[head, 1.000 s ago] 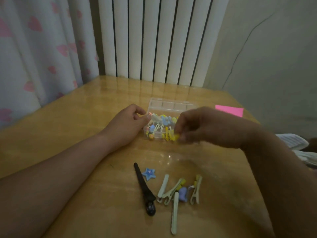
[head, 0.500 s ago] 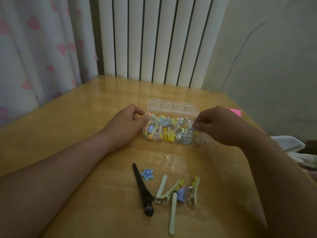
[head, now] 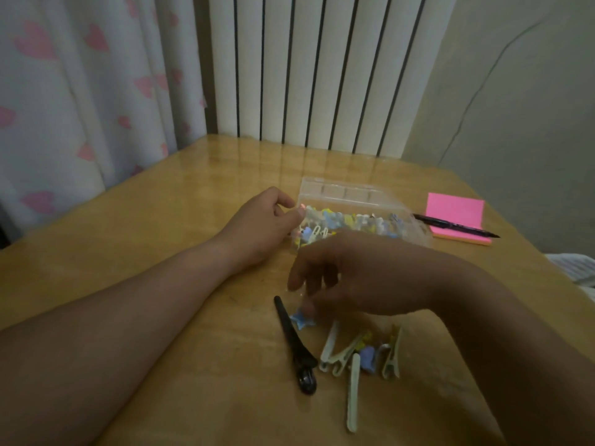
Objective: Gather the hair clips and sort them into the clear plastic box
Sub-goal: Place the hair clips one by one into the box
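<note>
Head view: left hand [head: 267, 225] pinching box [head: 363, 201] at mid frame to steady it, right hand [head: 360, 278] loose-fingered and empty, lowered over blue star clip [head: 302, 320] just below for a grab.

No readable text, label, brand, number or sign shows on anything here.

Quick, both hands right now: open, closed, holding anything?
Left hand: closed on the left end of the clear plastic box, steadying it.
Right hand: open, holding nothing, fingers spread above the blue star clip.
</note>
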A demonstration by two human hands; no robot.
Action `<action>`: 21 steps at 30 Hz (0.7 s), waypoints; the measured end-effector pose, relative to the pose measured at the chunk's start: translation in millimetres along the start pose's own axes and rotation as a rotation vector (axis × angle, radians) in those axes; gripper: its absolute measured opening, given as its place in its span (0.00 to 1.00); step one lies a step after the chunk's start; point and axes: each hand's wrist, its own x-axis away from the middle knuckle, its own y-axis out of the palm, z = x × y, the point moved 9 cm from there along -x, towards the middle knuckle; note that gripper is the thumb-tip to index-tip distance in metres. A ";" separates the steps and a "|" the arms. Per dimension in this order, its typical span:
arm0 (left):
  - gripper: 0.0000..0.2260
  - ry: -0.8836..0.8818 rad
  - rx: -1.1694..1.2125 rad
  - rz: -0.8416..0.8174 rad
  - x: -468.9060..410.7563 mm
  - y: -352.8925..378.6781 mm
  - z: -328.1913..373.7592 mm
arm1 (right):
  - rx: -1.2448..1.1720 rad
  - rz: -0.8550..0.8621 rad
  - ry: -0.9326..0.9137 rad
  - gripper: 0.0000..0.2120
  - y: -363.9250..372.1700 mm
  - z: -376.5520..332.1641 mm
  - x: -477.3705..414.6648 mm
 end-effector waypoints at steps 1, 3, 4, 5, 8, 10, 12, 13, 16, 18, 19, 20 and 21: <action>0.14 -0.002 0.000 0.000 -0.5 0.1 -0.6 | 0.008 -0.039 -0.012 0.12 5.8 -3.6 -0.2; 0.15 -0.004 0.004 0.002 -1.4 0.0 -2.0 | 0.031 -0.059 -0.022 0.12 10.7 -7.4 -0.4; 0.15 -0.005 0.002 0.002 -1.5 -0.1 -2.4 | 0.037 -0.057 -0.024 0.11 11.0 -8.3 -0.2; 0.15 -0.006 -0.002 0.001 -1.4 0.0 -2.2 | 0.044 -0.055 -0.028 0.10 11.1 -8.9 0.0; 0.15 -0.009 -0.004 -0.002 -1.1 0.8 -2.5 | 0.061 -0.061 -0.043 0.08 12.1 -11.3 0.9; 0.16 -0.007 -0.007 -0.003 -0.9 1.2 -1.9 | 0.052 -0.075 -0.039 0.07 12.3 -11.2 1.6; 0.15 -0.007 -0.002 0.001 -1.2 1.3 -2.3 | 0.051 -0.077 -0.044 0.06 11.4 -11.4 2.1; 0.15 -0.008 0.004 0.004 -1.6 1.2 -3.0 | 0.053 -0.064 -0.048 0.05 9.8 -10.9 1.9; 0.16 -0.005 0.010 0.009 -2.7 1.1 -4.0 | 0.060 -0.030 -0.008 0.05 5.8 -5.5 1.0; 0.16 -0.003 0.000 0.010 -2.6 0.9 -3.9 | 0.052 -0.046 0.015 0.09 7.2 -2.3 0.5; 0.16 -0.002 -0.005 0.010 -2.0 0.8 -3.3 | 0.046 -0.056 0.015 0.09 8.2 -1.9 0.6; 0.16 -0.001 -0.009 0.010 -1.5 0.7 -2.5 | 0.043 -0.061 0.010 0.09 8.7 -2.5 1.0; 0.16 0.000 -0.008 0.010 -1.1 0.6 -2.1 | 0.047 -0.060 0.005 0.08 8.7 -3.1 1.1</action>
